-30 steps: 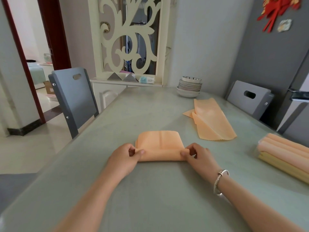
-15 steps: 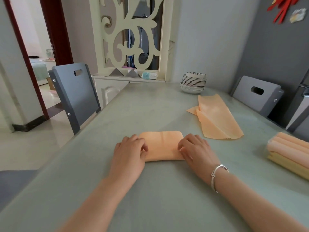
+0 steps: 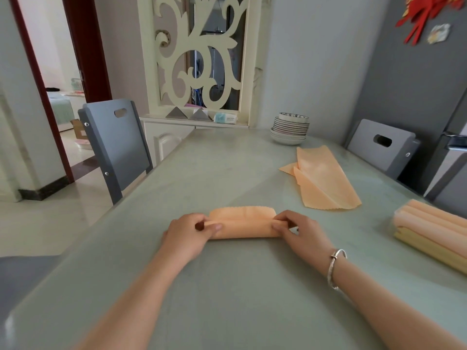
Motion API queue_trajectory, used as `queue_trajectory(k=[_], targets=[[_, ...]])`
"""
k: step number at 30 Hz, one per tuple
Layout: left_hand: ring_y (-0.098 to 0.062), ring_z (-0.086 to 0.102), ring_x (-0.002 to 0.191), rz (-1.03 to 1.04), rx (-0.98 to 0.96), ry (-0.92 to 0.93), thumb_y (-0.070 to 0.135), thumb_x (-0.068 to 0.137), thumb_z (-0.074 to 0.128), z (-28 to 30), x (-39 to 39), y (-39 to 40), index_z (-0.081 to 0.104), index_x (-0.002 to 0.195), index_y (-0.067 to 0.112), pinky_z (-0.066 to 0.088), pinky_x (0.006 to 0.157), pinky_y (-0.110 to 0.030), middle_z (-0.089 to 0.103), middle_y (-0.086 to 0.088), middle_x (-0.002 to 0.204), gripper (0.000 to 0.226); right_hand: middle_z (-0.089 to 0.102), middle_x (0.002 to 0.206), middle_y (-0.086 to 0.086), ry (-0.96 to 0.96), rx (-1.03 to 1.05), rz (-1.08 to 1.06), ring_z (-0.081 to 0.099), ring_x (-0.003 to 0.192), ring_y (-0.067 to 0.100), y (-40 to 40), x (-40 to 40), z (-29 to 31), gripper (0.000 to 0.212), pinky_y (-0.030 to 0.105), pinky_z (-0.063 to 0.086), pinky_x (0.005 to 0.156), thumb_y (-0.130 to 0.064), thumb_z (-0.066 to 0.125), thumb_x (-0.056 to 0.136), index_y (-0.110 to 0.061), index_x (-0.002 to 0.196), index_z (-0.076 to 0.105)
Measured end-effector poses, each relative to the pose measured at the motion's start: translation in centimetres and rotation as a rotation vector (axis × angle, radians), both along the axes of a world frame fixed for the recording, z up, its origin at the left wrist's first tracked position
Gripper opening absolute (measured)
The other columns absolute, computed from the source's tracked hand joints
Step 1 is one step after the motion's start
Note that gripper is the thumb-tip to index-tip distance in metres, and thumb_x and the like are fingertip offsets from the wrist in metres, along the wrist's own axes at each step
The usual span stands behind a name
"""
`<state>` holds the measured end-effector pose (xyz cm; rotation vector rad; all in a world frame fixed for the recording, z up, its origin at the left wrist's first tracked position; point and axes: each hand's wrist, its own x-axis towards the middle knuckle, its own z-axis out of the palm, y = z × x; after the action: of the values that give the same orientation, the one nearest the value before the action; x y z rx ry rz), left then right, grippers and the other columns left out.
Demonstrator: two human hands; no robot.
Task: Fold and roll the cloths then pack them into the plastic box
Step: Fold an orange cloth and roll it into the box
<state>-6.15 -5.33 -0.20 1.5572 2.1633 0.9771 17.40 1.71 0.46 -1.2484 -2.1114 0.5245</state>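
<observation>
A peach cloth (image 3: 243, 223) lies on the pale green table (image 3: 227, 286) in front of me, its near part wound into a roll and a short flat strip showing behind. My left hand (image 3: 188, 232) grips the roll's left end, fingers curled over it and thumb on top. At the right end my right hand (image 3: 297, 232), with a silver bracelet on the wrist, grips the same way. Several rolled peach and yellow cloths (image 3: 434, 229) are stacked at the right edge; I cannot make out a plastic box around them.
Two flat peach cloths (image 3: 326, 183) lie overlapped at the back right. A stack of bowls and plates (image 3: 290, 128) stands at the table's far end. Grey chairs stand on the left (image 3: 115, 145) and right (image 3: 381, 147) sides.
Both hands rolled the cloth away from me. The flat part behind the roll has shrunk to a narrow strip and the roll is thicker. My view tilted slightly.
</observation>
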Motion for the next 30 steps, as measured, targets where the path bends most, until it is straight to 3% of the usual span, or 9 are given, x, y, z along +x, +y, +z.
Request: queue_trajectory(k=[5,8,10,13,15,18,20,25,30], targets=[[-0.022,0.049,0.110,0.148,-0.075,-0.010,0.055,0.082,0.059,0.3,0.8,0.3,0.057,0.090,0.026,0.034,0.091,-0.034,0.060,0.009,0.093,0.031,0.055,0.087,-0.003,0.042,-0.080,-0.054,0.053,0.077,0.010,-0.1,-0.7,-0.4,0.012,0.018,0.039,0.064,-0.025,0.060,0.088,-0.026,0.094,0.050],[-0.024,0.042,0.111,0.187,-0.052,0.005,0.049,0.084,0.060,0.6,1.6,0.2,0.049,0.096,0.025,0.026,0.084,-0.033,0.061,0.006,0.100,0.029,0.045,0.099,-0.005,0.006,-0.052,-0.052,0.052,0.079,0.008,0.2,-1.0,-0.5,0.016,0.027,0.042,0.080,-0.027,0.060,0.088,-0.031,0.093,0.046],[-0.025,0.042,0.109,0.196,0.024,0.124,0.043,0.084,0.063,0.5,1.9,0.2,0.048,0.100,0.027,0.027,0.085,-0.033,0.054,0.006,0.108,0.027,0.042,0.105,-0.008,-0.145,0.090,-0.066,0.047,0.088,0.011,0.2,-1.0,-0.5,0.010,0.029,0.035,0.087,-0.029,0.057,0.089,-0.031,0.095,0.049],[-0.019,0.043,0.106,0.089,0.231,0.364,0.027,0.087,0.062,0.2,2.5,0.1,0.055,0.100,0.032,0.025,0.086,-0.029,0.049,0.011,0.108,0.015,0.047,0.102,-0.006,-0.341,0.403,-0.002,0.044,0.093,0.018,-0.2,-1.6,-0.4,0.014,0.027,0.028,0.079,-0.014,0.054,0.089,-0.025,0.097,0.056],[-0.016,0.049,0.101,-0.043,0.330,0.482,0.012,0.086,0.058,0.0,2.8,0.4,0.063,0.092,0.029,0.022,0.083,-0.025,0.056,0.012,0.099,0.019,0.054,0.087,-0.004,-0.419,0.497,0.046,0.053,0.078,0.022,-0.2,-1.9,-0.5,0.028,0.025,0.033,0.070,0.001,0.065,0.074,-0.021,0.089,0.058],[-0.015,0.052,0.100,-0.111,0.290,0.577,0.007,0.084,0.051,0.2,3.1,0.3,0.066,0.093,0.028,0.020,0.088,-0.023,0.061,0.010,0.098,0.028,0.055,0.071,-0.007,-0.459,0.531,0.054,0.055,0.061,0.018,-0.2,-1.5,-0.7,0.035,0.022,0.039,0.054,0.000,0.076,0.060,-0.023,0.081,0.060],[-0.011,0.049,0.105,-0.122,0.252,0.591,0.017,0.085,0.048,0.4,3.0,0.1,0.064,0.103,0.030,0.018,0.095,-0.023,0.059,0.012,0.104,0.027,0.060,0.074,-0.007,-0.444,0.513,0.099,0.059,0.063,0.019,-0.4,-0.8,-0.5,0.021,0.022,0.044,0.056,-0.010,0.071,0.070,-0.023,0.086,0.066],[-0.011,0.047,0.111,-0.196,0.232,0.552,0.028,0.087,0.056,0.6,2.4,-0.4,0.061,0.112,0.031,0.022,0.097,-0.025,0.057,0.014,0.111,0.026,0.067,0.091,0.002,-0.460,0.449,0.134,0.064,0.080,0.027,-0.9,-0.3,0.0,0.025,0.029,0.047,0.074,-0.014,0.067,0.079,-0.017,0.104,0.069],[-0.015,0.050,0.098,-0.187,0.231,0.354,0.035,0.086,0.064,0.3,1.0,-0.4,0.070,0.103,0.028,0.033,0.088,-0.027,0.056,0.014,0.102,0.019,0.066,0.096,-0.002,-0.364,0.393,0.103,0.062,0.088,0.023,-1.4,-0.4,0.2,0.019,0.032,0.041,0.084,-0.021,0.058,0.088,-0.015,0.104,0.066]])
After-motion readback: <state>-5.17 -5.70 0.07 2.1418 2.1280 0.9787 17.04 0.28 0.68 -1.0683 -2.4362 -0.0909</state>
